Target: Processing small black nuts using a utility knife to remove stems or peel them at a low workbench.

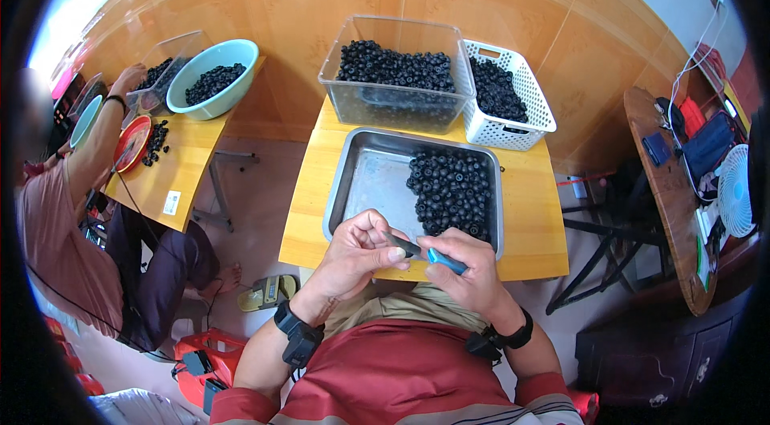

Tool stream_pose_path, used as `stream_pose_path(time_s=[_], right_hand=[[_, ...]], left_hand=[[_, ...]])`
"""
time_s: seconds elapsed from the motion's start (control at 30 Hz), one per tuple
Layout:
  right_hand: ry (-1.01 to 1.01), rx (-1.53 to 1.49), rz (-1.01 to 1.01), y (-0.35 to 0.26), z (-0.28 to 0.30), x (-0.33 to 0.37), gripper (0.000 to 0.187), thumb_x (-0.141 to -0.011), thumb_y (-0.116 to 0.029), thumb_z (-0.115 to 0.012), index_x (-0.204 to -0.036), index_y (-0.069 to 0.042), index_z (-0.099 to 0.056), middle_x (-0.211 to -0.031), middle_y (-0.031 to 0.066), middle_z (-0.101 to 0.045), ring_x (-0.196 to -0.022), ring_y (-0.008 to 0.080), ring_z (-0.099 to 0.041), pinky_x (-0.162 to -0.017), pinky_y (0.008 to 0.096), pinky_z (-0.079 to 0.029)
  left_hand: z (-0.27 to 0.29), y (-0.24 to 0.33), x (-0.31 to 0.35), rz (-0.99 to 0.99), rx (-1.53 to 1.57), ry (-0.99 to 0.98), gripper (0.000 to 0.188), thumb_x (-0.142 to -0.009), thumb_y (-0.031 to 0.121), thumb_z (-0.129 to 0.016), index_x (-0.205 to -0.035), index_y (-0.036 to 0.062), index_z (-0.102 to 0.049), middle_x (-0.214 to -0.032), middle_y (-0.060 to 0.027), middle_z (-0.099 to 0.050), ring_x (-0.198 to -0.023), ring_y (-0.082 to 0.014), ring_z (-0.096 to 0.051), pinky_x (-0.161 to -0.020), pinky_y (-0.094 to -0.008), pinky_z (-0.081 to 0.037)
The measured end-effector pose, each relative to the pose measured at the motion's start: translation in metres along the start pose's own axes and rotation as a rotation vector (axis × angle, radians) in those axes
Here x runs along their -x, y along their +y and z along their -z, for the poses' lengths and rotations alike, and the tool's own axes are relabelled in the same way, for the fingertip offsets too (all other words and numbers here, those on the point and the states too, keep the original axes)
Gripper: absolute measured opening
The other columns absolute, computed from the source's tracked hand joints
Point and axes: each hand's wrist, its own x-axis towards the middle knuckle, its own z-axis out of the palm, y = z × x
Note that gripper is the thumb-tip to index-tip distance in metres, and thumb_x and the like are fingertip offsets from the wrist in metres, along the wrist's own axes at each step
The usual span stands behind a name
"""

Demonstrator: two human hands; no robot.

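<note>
Over the near edge of a metal tray (373, 184), my left hand (357, 252) pinches a small black piece (405, 244) between thumb and fingers. My right hand (473, 269) is closed round a small blue-handled tool (446, 261). The tool's front end meets the black piece; its exact shape is hard to make out. In the tray's right half lies a heap of small round black parts (453, 188), several with holes in the middle. The tray's left half shows bare metal.
Behind the tray, a clear plastic bin (393, 108) and a white perforated basket (521, 136) hold more black parts on the yellow table (303, 220). At left, another person (76, 144) works beside a light-green basin (241, 88). A cluttered round table (654, 168) stands at right.
</note>
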Motion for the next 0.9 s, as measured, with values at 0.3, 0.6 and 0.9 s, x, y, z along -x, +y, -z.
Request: stream_pose_path(time_s=[0.3, 0.6, 0.9], right_hand=[[-0.015, 0.12, 0.026, -0.013, 0.005, 0.013, 0.039, -0.089, -0.028, -0.073, -0.109, 0.005, -0.068, -0.077, 0.0111, -0.062, -0.066, 0.019, -0.059, -0.059, 0.0289, -0.047], [-0.018, 0.116, 0.044, -0.025, 0.009, 0.016, 0.035, -0.087, -0.023, -0.074, -0.109, 0.004, -0.069, -0.075, 0.0098, -0.061, -0.063, 0.0183, -0.058, -0.057, 0.0279, -0.045], [0.059, 0.151, -0.043, -0.011, 0.011, 0.014, 0.033, -0.087, -0.021, -0.074, -0.11, 0.003, -0.069, -0.079, 0.0107, -0.065, -0.066, 0.0169, -0.062, -0.06, 0.0296, -0.048]], left_hand=[[-0.004, -0.001, 0.009, -0.029, 0.085, -0.025, 0.024, -0.086, -0.007, -0.068, -0.095, 0.0066, -0.05, -0.104, -0.0152, -0.067, -0.088, -0.0204, -0.071, -0.08, -0.0319, -0.061], [-0.016, 0.005, 0.018, -0.038, 0.064, -0.046, 0.024, -0.086, -0.006, -0.069, -0.095, 0.0064, -0.05, -0.103, -0.015, -0.067, -0.087, -0.0201, -0.071, -0.079, -0.0318, -0.062], [-0.021, 0.013, 0.023, -0.05, 0.038, -0.107, 0.026, -0.086, -0.006, -0.07, -0.091, 0.0075, -0.048, -0.1, -0.0159, -0.068, -0.085, -0.0197, -0.071, -0.077, -0.0312, -0.061]])
